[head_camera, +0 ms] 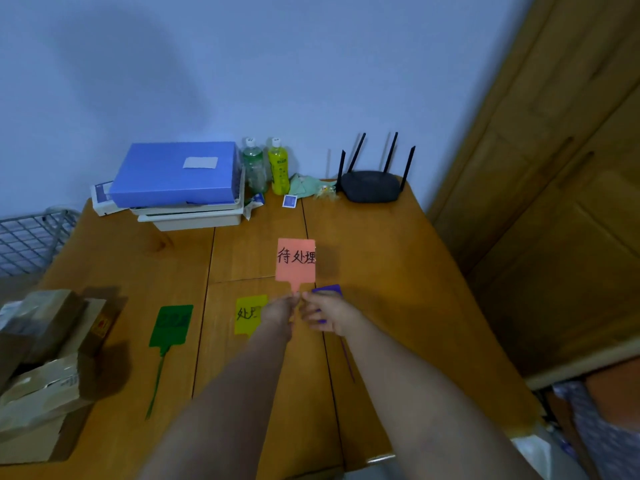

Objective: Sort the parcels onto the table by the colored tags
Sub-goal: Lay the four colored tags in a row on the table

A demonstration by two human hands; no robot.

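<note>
A pink-red tag (295, 260) with black handwriting is held upright above the wooden table (381, 271). My left hand (277, 315) and my right hand (327, 313) both pinch its stem from either side. Flat on the table lie a green tag (172, 325) with a long tail, a yellow tag (249, 313) partly hidden by my left hand, and a purple tag (327, 289) mostly hidden under my right hand. Several brown cardboard parcels (41, 368) are piled at the table's left edge.
At the back stand a blue box (176, 173) on stacked white trays, two bottles (266, 166), a green cloth (304, 185) and a black router (372, 185). A wire basket (31, 237) is at far left, a wooden wardrobe (554, 168) on the right.
</note>
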